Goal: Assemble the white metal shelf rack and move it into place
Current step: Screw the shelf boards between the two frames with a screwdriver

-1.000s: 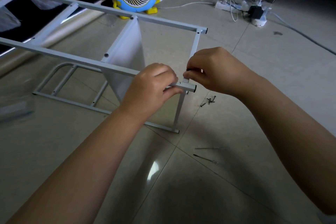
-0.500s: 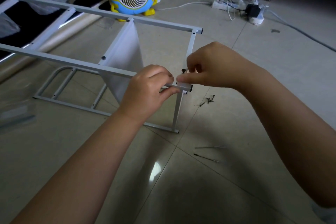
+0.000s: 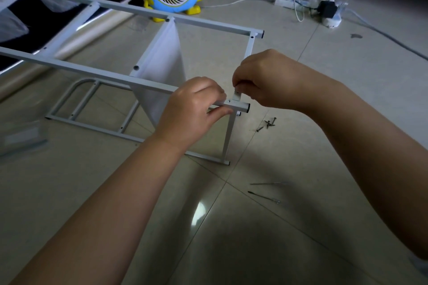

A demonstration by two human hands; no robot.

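We grip the rail (image 3: 92,71) of the rack (image 3: 176,19), likely stiff, light and slick, in our left hand (image 3: 192,109); at its three o'clock, our right hand (image 3: 266,81) pinches the corner bracket (image 3: 236,96).

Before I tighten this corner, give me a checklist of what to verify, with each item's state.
1. Left hand grips the near rail: ok.
2. Right hand pinches the corner joint: ok.
3. Screw seated in its hole: cannot tell, fingers hide it.
4. Spare screws on the floor beside the joint: ok.
5. Driver in hand: not ok; two thin tools lie on the floor.
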